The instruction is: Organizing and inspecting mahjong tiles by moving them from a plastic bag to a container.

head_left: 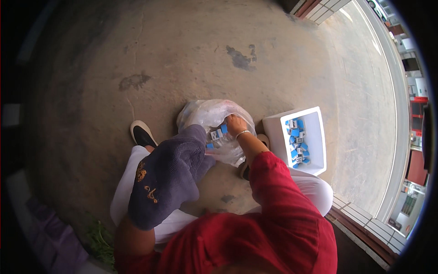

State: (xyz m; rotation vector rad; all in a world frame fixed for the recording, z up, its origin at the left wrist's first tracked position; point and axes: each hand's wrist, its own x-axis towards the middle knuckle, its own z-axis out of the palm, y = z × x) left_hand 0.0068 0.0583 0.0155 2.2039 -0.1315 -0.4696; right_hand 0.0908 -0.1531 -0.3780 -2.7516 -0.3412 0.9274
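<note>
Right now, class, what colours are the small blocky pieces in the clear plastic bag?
The blocky pieces are blue and white, best seen in the head view.

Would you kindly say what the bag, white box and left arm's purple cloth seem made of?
Bag: thin, glossy plastic, going by its translucent wrinkles and highlights. White box: probably foam, matte, judging by its thick, smooth rim. Purple cloth: matte fabric, perhaps towelling, given its soft folds.

Site: open-fronted space facing a street-like outdoor area. Evidence: stained concrete floor (pixel 182 55) around white box (pixel 276 132); white-tiled edging (pixel 367 220) nearer than box; building fronts (pixel 417 112) far right of box.
</note>
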